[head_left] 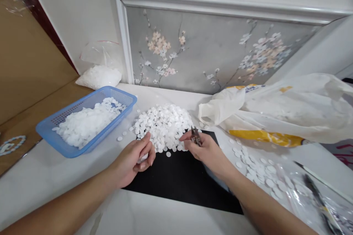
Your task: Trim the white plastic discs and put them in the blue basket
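Just beyond both hands (pixel 134 158) (pixel 205 149), white discs (pixel 164 125).

I stand by a smooth white desk (pixel 41 180). Behind it is a plain white wall (pixel 82 3). A big picture (pixel 215 58) stands at the back of the desk, against the wall. It is grey, with thin branches and small pink, white and blue flowers. It has a white frame (pixel 124 44). On the left is a flat brown board (pixel 24 55) with a dark red strip (pixel 44 18) beside it. The light is soft and even.
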Tool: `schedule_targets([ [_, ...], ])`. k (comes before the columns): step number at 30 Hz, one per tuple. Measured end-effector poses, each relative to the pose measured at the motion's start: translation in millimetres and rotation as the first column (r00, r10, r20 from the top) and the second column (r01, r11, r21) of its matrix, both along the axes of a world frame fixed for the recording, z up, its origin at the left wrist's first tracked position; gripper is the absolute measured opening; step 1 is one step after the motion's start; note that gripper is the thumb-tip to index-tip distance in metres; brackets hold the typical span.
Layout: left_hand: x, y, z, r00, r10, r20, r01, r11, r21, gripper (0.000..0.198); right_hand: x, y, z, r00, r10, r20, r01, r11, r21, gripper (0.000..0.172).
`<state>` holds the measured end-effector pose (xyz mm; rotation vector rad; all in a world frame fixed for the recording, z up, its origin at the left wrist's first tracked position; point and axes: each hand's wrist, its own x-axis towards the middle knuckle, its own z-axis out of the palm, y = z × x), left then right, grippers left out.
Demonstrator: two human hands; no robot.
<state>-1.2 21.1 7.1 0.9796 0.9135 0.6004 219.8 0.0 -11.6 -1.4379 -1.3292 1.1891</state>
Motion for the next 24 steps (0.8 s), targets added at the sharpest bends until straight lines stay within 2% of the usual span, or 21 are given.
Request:
schedule_targets([
  [2,-1.9,3.0,-0.9,0.983,0.031,-0.18,0.003,0.983,0.182,0.048,-3.4,-0.6,-5.5,0.966,0.01,0.259,-0.045,0.991,0.13,0.011],
  [3,-3.2,4.7,-1.2,0.955,0.059,-0.292,0.032,0.954,0.299,0.043,-6.5,-1.4,-7.6,0.938,0.017,0.347,-0.087,0.979,0.184,0.01],
  [5,-5.6,7.4,-1.4,0.851,0.118,-0.511,0.177,0.853,0.491,0.03,-13.9,-4.1,-9.5,0.896,0.053,0.441,-0.177,0.953,0.245,0.01],
  [6,-6.3,8.0,-1.5,0.787,0.142,-0.601,0.268,0.798,0.54,0.024,-17.7,-5.7,-9.2,0.885,0.08,0.46,-0.216,0.944,0.251,0.01],
  [7,-6.4,7.9,-1.6,0.726,0.157,-0.67,0.352,0.752,0.558,0.02,-21.0,-7.4,-8.1,0.879,0.108,0.465,-0.245,0.938,0.245,0.011],
  [9,-4.7,5.5,-2.2,0.643,0.134,-0.754,0.482,0.695,0.534,0.017,-25.1,-10.4,-4.2,0.877,0.178,0.446,-0.296,0.932,0.209,0.01],
  [11,-1.4,1.2,-2.9,0.619,0.089,-0.781,0.554,0.655,0.514,0.017,-25.0,-12.1,0.1,0.885,0.228,0.406,-0.316,0.934,0.165,0.011],
  [14,2.5,-5.0,-2.2,0.636,0.039,-0.771,0.579,0.637,0.509,0.02,-18.2,-12.0,3.4,0.908,0.187,0.375,-0.251,0.959,0.129,0.014],
  [18,2.9,-8.6,2.0,0.701,0.059,-0.71,0.493,0.68,0.543,0.023,-10.1,-10.4,1.3,0.915,0.103,0.391,-0.155,0.983,0.102,0.017],
  [21,2.7,-10.1,1.7,0.695,0.065,-0.716,0.489,0.687,0.537,0.021,-13.7,-11.3,-0.5,0.904,0.118,0.412,-0.182,0.976,0.119,0.016],
  [24,4.3,-11.9,-3.3,0.632,0.071,-0.772,0.557,0.651,0.516,0.016,-21.7,-12.8,-1.3,0.885,0.193,0.424,-0.275,0.951,0.14,0.011],
])
